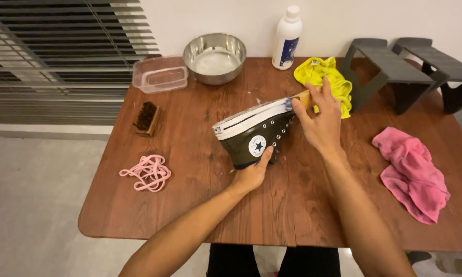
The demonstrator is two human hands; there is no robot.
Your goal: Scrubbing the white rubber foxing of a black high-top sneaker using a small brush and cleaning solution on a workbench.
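My left hand [251, 176] grips a dark olive high-top sneaker [254, 136] at its ankle, tilted sole-up over the middle of the wooden table [200, 205]. My right hand [321, 123] closes on what seems a wooden-handled brush [302, 98] against the white sole.

Both forearms bare, entering from lower frame. Left hand [251, 174] at centre, fingers closed, thumb up. Right hand [321, 120] above it, right of centre, fingers curled in grip.

Back edge: we see a steel bowl [214, 58], clear tub [159, 74], white bottle [286, 37].
Left: bristle brush [147, 118], pink laces [147, 173].
Right: pink cloth [411, 173], grey racks [410, 72].
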